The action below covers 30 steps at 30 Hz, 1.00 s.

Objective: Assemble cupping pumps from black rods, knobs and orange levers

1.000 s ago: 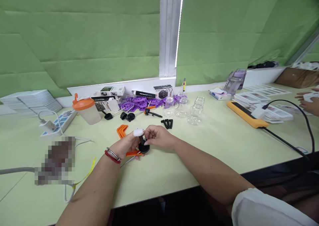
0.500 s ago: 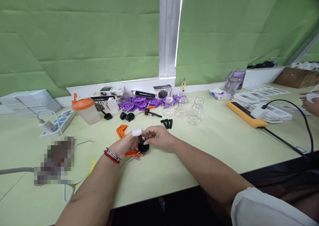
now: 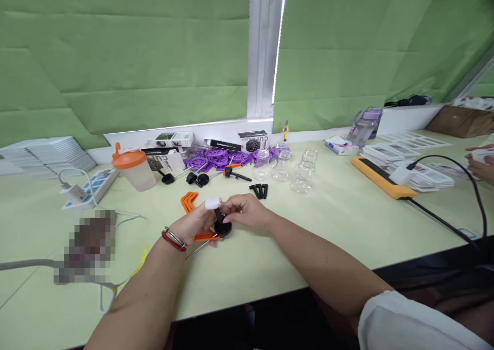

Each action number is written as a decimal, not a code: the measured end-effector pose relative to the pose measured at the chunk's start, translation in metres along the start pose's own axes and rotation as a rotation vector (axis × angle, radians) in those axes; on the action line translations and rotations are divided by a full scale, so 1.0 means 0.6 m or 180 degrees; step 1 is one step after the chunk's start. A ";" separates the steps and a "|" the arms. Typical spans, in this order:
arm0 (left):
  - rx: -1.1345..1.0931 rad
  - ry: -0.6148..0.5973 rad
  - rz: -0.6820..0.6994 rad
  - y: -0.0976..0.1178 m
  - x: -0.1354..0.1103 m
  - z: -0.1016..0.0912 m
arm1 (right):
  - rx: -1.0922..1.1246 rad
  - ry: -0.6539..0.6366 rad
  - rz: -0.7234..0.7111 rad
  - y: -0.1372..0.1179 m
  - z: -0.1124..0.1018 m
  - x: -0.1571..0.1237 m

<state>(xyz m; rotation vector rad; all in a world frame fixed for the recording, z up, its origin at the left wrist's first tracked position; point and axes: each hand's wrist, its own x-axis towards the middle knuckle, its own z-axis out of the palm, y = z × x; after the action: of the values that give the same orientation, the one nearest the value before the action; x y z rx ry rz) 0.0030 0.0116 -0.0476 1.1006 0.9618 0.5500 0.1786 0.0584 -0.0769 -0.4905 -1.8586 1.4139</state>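
Note:
Above the near part of the table, my left hand [image 3: 197,223] is closed around a black round part with an orange arm [image 3: 206,236]. A thin metal rod [image 3: 196,250] sticks out below it toward the lower left. At my left thumb sits a white piece [image 3: 212,204], perhaps a wrap. My right hand [image 3: 247,211] has its fingers pinched at the short black stem [image 3: 218,215] that rises over the black disc [image 3: 223,228]. What lies between those fingertips is partly hidden. Just behind my left hand rest several bent orange pieces [image 3: 189,201].
Small black pegs [image 3: 258,191] lie beyond my right hand. Farther back are clear glass cups [image 3: 303,172], purple wheel-shaped parts [image 3: 216,158], and black parts with rods [image 3: 203,179]. A shaker bottle [image 3: 135,172] stands left; an orange power strip [image 3: 382,177] lies right. Another person's hand [image 3: 482,167] shows far right.

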 end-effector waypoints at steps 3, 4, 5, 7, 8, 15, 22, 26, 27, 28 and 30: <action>0.0025 0.0001 0.0007 0.001 -0.001 0.001 | -0.0038 -0.0002 -0.0007 -0.002 0.001 0.000; 0.0034 0.0015 -0.0002 0.002 -0.001 0.002 | -0.0040 0.0001 0.0001 -0.002 0.001 0.000; 0.0045 0.0032 -0.0011 0.002 -0.001 0.002 | -0.0039 0.0002 0.0009 -0.003 0.001 0.000; 0.0054 0.0059 -0.0024 0.004 -0.001 0.003 | -0.0051 -0.0007 -0.0006 -0.003 0.001 0.000; 0.0054 0.0064 -0.0035 0.005 -0.002 0.003 | -0.0067 -0.0015 -0.0028 -0.003 0.001 0.000; 0.0041 0.0057 -0.0042 0.007 -0.004 0.005 | -0.0137 -0.0010 0.0005 -0.003 0.000 0.001; 0.0097 0.0044 -0.0064 0.009 -0.005 0.007 | -0.0247 -0.0078 -0.0197 -0.006 -0.002 -0.001; 0.0083 0.0052 -0.0065 0.007 -0.003 0.005 | -0.0234 -0.0058 -0.0169 -0.005 -0.002 0.000; 0.0079 0.0034 -0.0047 0.006 -0.003 0.004 | -0.0225 -0.0052 -0.0163 -0.004 -0.002 0.000; 0.0072 0.0016 -0.0028 0.005 -0.002 0.003 | -0.0222 -0.0048 -0.0156 -0.004 -0.001 0.000; 0.0065 -0.0009 -0.0003 0.004 -0.001 0.002 | -0.0230 -0.0038 -0.0142 -0.003 -0.001 0.000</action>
<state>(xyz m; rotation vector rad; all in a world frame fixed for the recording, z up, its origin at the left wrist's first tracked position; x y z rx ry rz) 0.0041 0.0112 -0.0447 1.1188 0.9673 0.5389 0.1792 0.0582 -0.0749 -0.4741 -1.9239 1.3266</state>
